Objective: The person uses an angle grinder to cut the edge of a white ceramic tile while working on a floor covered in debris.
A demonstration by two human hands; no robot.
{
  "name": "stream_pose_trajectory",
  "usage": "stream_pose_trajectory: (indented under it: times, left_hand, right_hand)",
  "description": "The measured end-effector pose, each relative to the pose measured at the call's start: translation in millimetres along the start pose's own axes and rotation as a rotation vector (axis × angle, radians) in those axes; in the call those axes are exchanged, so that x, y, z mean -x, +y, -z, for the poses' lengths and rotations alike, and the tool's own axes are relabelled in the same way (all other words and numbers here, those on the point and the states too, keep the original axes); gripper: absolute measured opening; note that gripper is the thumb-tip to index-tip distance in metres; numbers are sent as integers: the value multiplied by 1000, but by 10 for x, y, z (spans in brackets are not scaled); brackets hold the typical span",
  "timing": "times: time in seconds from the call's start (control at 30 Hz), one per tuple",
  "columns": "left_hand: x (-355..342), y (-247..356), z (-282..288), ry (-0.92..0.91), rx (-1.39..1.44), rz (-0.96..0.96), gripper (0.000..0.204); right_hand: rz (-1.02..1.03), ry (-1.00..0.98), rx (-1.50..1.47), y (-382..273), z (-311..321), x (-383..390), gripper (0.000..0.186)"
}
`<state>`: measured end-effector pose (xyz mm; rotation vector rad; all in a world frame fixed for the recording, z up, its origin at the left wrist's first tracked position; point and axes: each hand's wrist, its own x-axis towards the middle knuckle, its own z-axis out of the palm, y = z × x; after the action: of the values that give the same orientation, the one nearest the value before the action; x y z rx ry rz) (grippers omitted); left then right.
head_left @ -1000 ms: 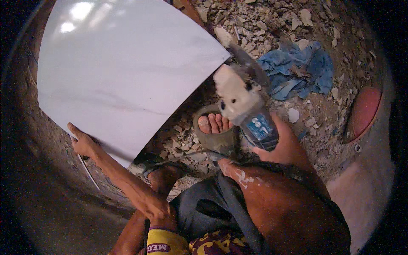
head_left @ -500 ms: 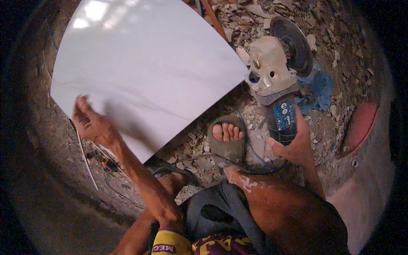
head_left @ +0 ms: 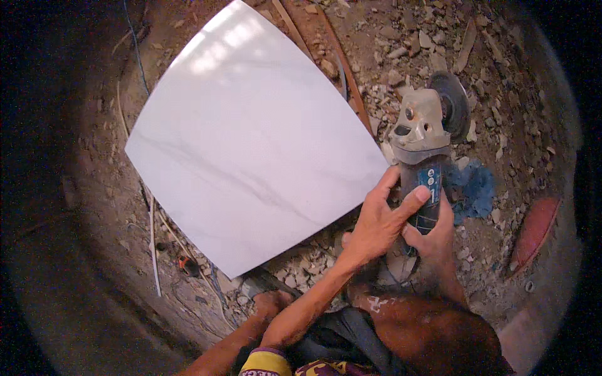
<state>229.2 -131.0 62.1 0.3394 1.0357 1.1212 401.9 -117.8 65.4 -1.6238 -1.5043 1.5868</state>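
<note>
An angle grinder [head_left: 423, 122] with a pale dusty head and a dark blue body is in my right hand [head_left: 439, 241], whose fingers wrap round the lower body. My left hand [head_left: 380, 222] also grips the grinder, its thumb lying across the body near the blue label. At the upper right of the tool sits a dark cutting disc [head_left: 456, 106], angled away from the tile. To the left, a large glossy white tile [head_left: 251, 144] with faint grey veins lies on the ground, its right corner close beside the grinder.
Broken rubble [head_left: 401, 56] covers the ground around. Strips of wood [head_left: 348, 69] lie beyond the tile. Right of the grinder are a crumpled blue plastic piece [head_left: 473, 191] and a red rounded object [head_left: 535, 235]. A thin white strip [head_left: 154, 250] and an orange-black item [head_left: 187, 264] lie at lower left.
My left hand has moved right from over the tile's left edge and taken hold of the grinder. The view has shifted, so the whole tile now shows more fully.
</note>
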Motion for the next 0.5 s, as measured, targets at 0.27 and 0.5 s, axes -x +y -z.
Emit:
stream_pose_trajectory:
  times: [0.27, 0.5]
  left_hand:
    - [-272, 32, -11, -38, 0, -28, 52]
    - [-448, 552, 522, -293, -563, -69, 57]
  right_hand:
    - [7, 96, 66, -25, -55, -163, 87]
    - [-41, 279, 325, -45, 90, -341, 86]
